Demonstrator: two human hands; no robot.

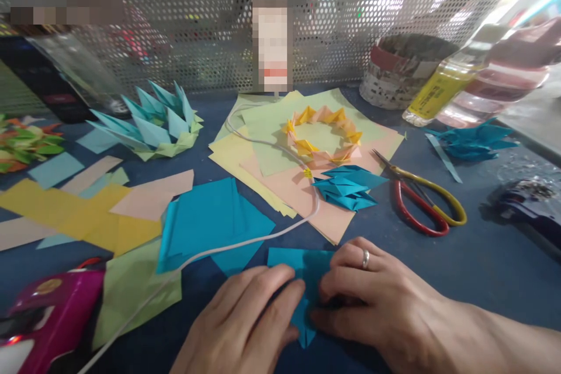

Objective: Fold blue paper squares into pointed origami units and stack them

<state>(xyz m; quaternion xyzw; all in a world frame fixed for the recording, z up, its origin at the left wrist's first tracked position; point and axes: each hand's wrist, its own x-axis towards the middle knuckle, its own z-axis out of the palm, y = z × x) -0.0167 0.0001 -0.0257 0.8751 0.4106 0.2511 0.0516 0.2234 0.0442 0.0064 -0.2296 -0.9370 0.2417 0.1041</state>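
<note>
My left hand [245,321] and my right hand [372,298] press together on a small blue paper piece [302,272] lying on the dark table near the front edge. Fingers of both hands pinch its folded part; a point of the paper sticks out below them. A ring shows on my right hand. Just behind lies a stack of blue paper squares [210,222]. Farther back a pile of folded blue units [346,187] rests on pastel sheets [280,158], beside a yellow and pink paper ring [322,134].
Red and yellow scissors [423,201] lie to the right. A white cable [245,239] crosses the papers. A pink device [48,315] sits front left. A blue-green paper crown [153,123], bottles [451,79], a jar [403,70] and a mesh wall [197,23] stand behind.
</note>
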